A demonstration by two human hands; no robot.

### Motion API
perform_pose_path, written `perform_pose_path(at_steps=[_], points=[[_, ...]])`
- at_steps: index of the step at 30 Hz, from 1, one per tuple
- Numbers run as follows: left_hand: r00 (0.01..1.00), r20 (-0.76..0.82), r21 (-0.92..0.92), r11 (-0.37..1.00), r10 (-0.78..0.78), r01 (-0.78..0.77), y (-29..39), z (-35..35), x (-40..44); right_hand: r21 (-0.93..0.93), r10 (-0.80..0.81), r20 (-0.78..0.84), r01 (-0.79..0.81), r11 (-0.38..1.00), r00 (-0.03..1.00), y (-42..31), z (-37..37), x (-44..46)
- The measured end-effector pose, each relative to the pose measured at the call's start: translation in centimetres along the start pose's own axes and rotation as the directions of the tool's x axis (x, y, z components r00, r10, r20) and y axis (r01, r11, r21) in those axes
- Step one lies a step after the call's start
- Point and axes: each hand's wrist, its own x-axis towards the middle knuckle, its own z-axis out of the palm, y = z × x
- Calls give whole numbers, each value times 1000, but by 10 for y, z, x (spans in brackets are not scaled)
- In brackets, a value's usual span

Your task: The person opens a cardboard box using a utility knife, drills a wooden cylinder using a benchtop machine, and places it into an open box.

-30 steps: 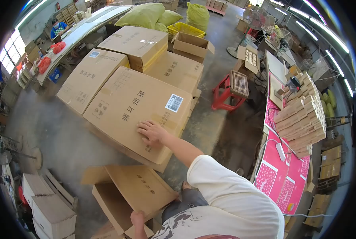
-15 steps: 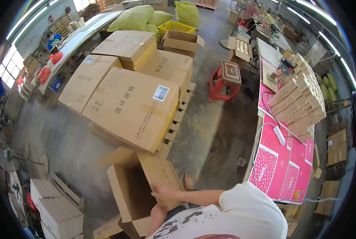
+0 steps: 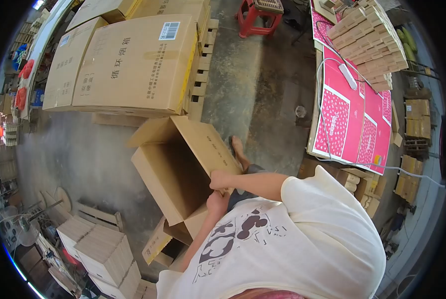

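Note:
An open cardboard box stands tilted in front of my legs, its opening facing up towards me and its flaps folded outward. My right hand is closed on the edge of the box's printed right flap. Just below it, my left hand is closed at the same near corner, where the flaps meet. The fingertips of both hands are partly hidden. The dark inside of the box shows nothing I can make out.
Large closed cartons sit on a wooden pallet ahead. At right, a table with pink printed sheets bears stacked wooden pieces and a power strip. A red stool stands beyond; stacked boards lie lower left.
My view has tilted down, so the pallet and table sit higher in the picture. Both hands remain at the box's near corner, now closer together.

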Motion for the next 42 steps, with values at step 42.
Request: perform_pose_path(at_steps=[42], points=[[637, 760, 230, 864, 129, -448, -10, 2, 63, 683, 408, 154, -395, 614, 900, 239, 3, 12]])
